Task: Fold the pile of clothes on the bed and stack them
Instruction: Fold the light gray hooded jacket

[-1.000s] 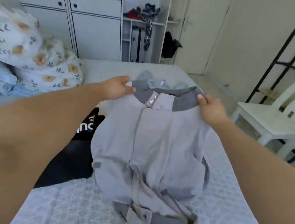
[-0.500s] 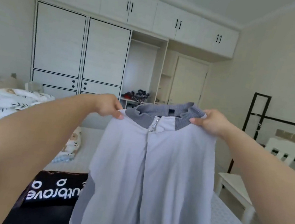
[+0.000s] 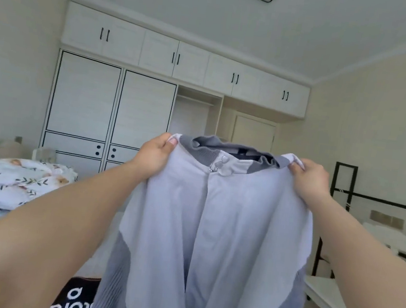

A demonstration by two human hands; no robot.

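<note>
While hanging upright, the jacket [image 3: 215, 232] is pinched at both shoulders by fingers [image 3: 171, 141].

Black garment [image 3: 74, 299] at bottom edge, left of centre: white lettering, cut off by frame and by grey jacket [image 3: 212, 232] hanging in front. Visible glyphs seen upside-down or mirrored, rounded lowercase forms like "o", "b", "a"; whole word not readable. No other text, label or number legible.
</note>
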